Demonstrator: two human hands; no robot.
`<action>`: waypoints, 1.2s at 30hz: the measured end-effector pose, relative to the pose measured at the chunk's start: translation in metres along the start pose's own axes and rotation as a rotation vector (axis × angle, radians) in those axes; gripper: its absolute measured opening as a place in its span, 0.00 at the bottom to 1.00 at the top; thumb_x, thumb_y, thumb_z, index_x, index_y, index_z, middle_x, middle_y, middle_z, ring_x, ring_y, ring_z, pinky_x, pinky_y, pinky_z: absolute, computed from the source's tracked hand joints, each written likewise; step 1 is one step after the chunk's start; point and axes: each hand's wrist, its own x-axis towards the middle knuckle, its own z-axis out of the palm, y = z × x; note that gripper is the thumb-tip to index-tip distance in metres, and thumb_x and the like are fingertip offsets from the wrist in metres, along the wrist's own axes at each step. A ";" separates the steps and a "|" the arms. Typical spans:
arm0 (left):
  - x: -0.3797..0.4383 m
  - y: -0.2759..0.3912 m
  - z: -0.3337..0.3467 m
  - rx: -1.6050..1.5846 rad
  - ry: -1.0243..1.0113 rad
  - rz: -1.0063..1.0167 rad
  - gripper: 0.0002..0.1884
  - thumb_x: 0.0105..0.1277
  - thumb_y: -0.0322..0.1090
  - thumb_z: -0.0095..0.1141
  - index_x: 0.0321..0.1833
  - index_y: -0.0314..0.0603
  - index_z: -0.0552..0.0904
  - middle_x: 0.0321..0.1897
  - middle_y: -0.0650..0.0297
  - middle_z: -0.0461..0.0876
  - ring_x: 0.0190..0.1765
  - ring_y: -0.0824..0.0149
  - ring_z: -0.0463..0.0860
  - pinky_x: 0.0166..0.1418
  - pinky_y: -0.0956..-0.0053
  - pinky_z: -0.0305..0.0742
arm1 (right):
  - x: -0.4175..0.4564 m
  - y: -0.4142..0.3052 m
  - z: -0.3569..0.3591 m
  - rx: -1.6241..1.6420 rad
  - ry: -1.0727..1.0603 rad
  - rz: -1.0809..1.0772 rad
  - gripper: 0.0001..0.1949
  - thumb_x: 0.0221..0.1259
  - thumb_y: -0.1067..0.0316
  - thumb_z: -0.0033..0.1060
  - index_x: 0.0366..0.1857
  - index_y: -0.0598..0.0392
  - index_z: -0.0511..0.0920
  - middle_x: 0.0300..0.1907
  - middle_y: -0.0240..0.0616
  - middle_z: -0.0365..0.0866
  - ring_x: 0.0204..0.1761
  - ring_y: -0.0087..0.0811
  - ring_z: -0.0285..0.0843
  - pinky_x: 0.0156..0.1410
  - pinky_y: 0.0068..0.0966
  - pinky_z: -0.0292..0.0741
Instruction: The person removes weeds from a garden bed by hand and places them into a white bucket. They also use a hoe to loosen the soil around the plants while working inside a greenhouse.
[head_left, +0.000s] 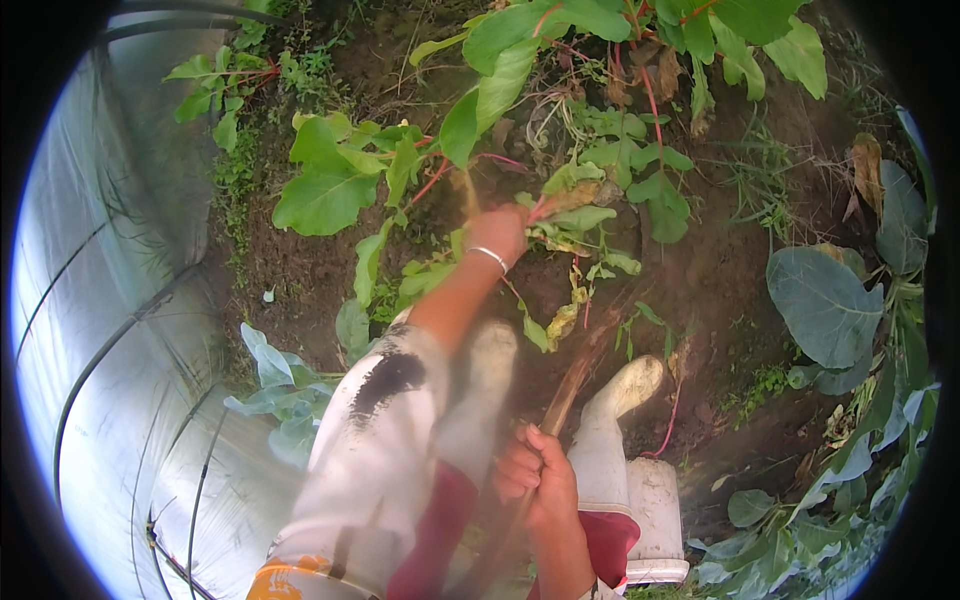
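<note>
My left hand (498, 234), with a silver bangle at the wrist, reaches forward over the soil. Its fingers are closed on a bunch of red-stemmed leaves (574, 214), some green and some yellowed or withered. Low in the view, my right hand (536, 472) is wrapped around a long wooden handle (574, 386). This handle slants up and to the right between my white boots, and its far end merges with the brown soil, so I cannot tell what tool it is. Red-stemmed leafy plants (330, 176) stand around and beyond my left hand.
White rubber boots (622, 390) stand on bare soil (697, 300). A white bucket-like container (656, 517) is beside the right boot. Blue-green brassica plants (825, 311) line the right. Plastic sheeting (135, 375) with dark hoops (105, 360) closes off the left.
</note>
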 end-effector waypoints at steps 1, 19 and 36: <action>-0.009 0.004 -0.003 -0.014 -0.017 0.103 0.09 0.50 0.27 0.55 0.36 0.39 0.77 0.33 0.49 0.81 0.35 0.50 0.83 0.39 0.57 0.78 | 0.000 -0.001 0.001 0.000 -0.006 0.004 0.07 0.65 0.61 0.51 0.29 0.46 0.70 0.17 0.18 0.57 0.16 0.15 0.53 0.21 0.16 0.54; 0.039 0.003 -0.028 0.152 0.077 0.060 0.12 0.58 0.25 0.49 0.46 0.39 0.75 0.42 0.52 0.78 0.37 0.49 0.82 0.42 0.59 0.79 | -0.001 -0.005 0.007 0.050 0.017 0.075 0.09 0.59 0.64 0.58 0.27 0.47 0.67 0.17 0.23 0.55 0.18 0.21 0.56 0.24 0.24 0.57; 0.137 0.088 -0.086 -0.019 0.190 -0.165 0.40 0.53 0.45 0.65 0.65 0.38 0.61 0.62 0.45 0.67 0.54 0.48 0.78 0.57 0.61 0.75 | -0.003 -0.009 0.012 0.103 -0.075 0.097 0.08 0.62 0.65 0.55 0.26 0.48 0.67 0.17 0.25 0.58 0.18 0.22 0.57 0.26 0.24 0.60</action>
